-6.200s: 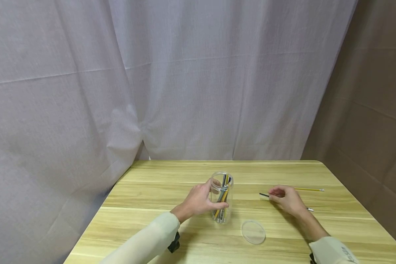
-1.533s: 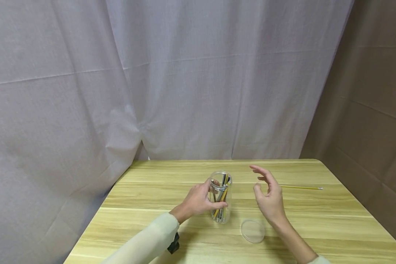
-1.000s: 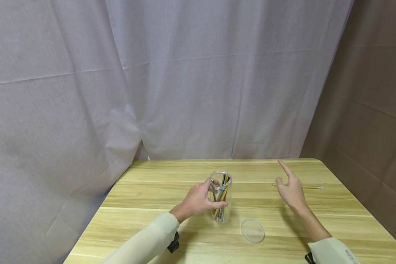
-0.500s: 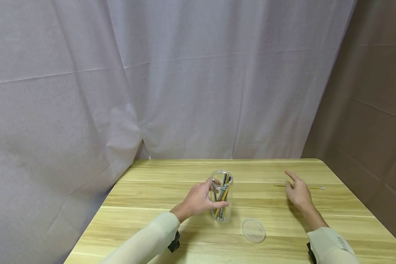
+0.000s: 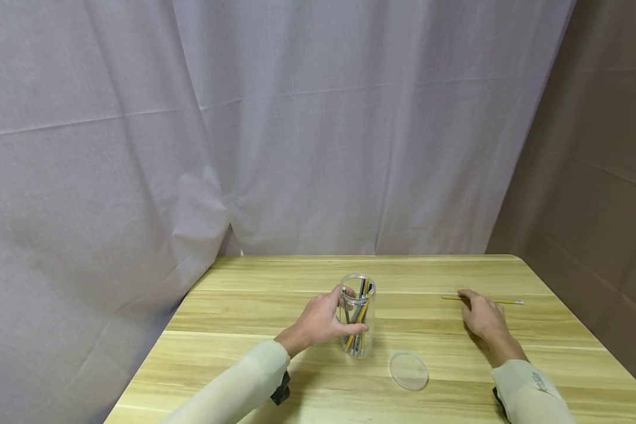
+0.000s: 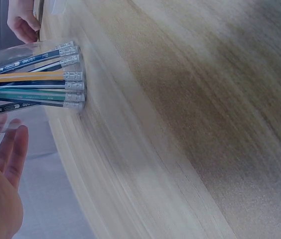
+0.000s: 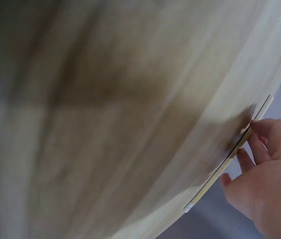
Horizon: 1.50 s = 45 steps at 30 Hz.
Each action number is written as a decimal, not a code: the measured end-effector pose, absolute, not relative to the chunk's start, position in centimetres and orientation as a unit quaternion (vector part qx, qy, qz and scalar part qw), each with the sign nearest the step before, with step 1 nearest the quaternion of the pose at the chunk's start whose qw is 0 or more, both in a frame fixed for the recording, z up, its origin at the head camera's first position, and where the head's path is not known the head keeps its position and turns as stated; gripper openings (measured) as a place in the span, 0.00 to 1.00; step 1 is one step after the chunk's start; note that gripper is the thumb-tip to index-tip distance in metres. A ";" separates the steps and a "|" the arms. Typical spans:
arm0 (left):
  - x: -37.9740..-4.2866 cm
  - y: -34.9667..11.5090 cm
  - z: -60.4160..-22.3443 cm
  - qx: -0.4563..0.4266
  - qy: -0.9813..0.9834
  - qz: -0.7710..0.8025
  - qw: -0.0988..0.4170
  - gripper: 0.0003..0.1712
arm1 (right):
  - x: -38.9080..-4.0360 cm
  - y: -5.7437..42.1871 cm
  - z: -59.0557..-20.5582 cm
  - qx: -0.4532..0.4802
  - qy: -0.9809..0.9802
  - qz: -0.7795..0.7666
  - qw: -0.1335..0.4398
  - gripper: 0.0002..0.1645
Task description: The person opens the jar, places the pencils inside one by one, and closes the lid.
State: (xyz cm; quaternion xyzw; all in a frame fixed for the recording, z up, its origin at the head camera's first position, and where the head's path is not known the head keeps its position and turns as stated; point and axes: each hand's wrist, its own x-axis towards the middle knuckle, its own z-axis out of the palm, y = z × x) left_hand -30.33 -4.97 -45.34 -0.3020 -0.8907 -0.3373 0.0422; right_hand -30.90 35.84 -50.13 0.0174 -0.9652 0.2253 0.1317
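My left hand (image 5: 322, 319) holds a clear plastic jar (image 5: 370, 323) upright on the table, its thumb across the front and its fingers behind. Inside lean several pencils (image 6: 36, 77) in yellow, blue, green and dark colours, metal-capped ends down in the left wrist view. The jar's mouth is uncovered. Over to the right, my right hand (image 5: 484, 318) pinches a yellow pencil (image 7: 210, 181) that lies along the tabletop, with thumb and fingertips at its middle. Both ends of this pencil stick out past the hand in the head view.
A round clear lid (image 5: 408, 370) lies flat on the wooden table (image 5: 233, 377), between the jar and my right forearm. Grey curtain (image 5: 307, 147) hangs behind the table's far edge, and brown cloth (image 5: 599, 194) hangs at the right.
Earlier, my right hand held a dark pencil; that hand then came away from the jar's side empty, moved right and lowered onto the yellow pencil. The left hand keeps holding the jar.
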 end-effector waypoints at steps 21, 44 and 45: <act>-30.2 -5.1 -45.6 -0.297 -0.890 -0.342 0.050 0.43 | -31.5 34.6 -50.6 0.063 -0.926 0.337 0.157 0.08; -30.2 -4.9 -45.5 -0.299 -0.892 -0.336 0.050 0.43 | -31.7 28.8 -48.1 0.095 -0.797 0.587 0.102 0.20; -30.2 -4.9 -45.5 -0.299 -0.892 -0.335 0.050 0.43 | -31.6 28.5 -47.7 0.094 -0.792 0.595 0.101 0.21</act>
